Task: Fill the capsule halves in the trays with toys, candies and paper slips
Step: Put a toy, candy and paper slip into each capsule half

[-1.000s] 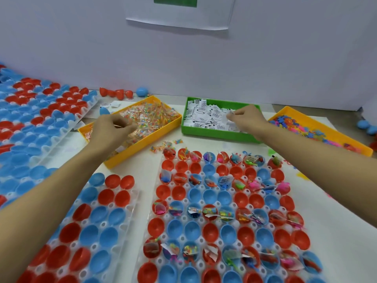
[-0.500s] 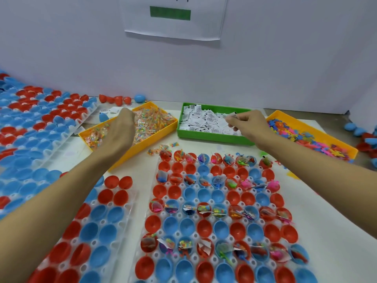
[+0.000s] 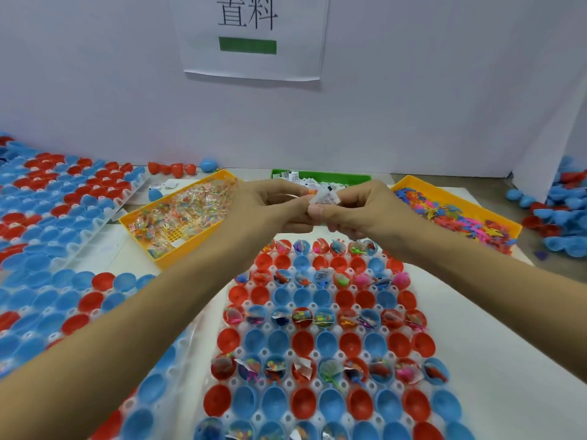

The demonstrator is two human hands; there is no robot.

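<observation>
Two hands meet above the far end of the middle tray. Your right hand pinches a white paper slip between thumb and forefinger; your left hand pinches a small candy packet, orange at its tip. The two items are just beside each other; whether they touch, you cannot tell.

Below them the tray holds red and blue capsule halves in rows of nine, filled rows alternating with empty ones. The near edge runs out of view.

Three bins line the far edge of the surface: a yellow bin of wrapped candies at left, a green bin of slips behind your hands, a yellow bin of coloured toys at right. Open white surface lies right of the tray. More trays of halves crowd the left side, and loose halves pile at far right.

The wall sheet shows two large Chinese characters, cut at the top, over a green bar.
</observation>
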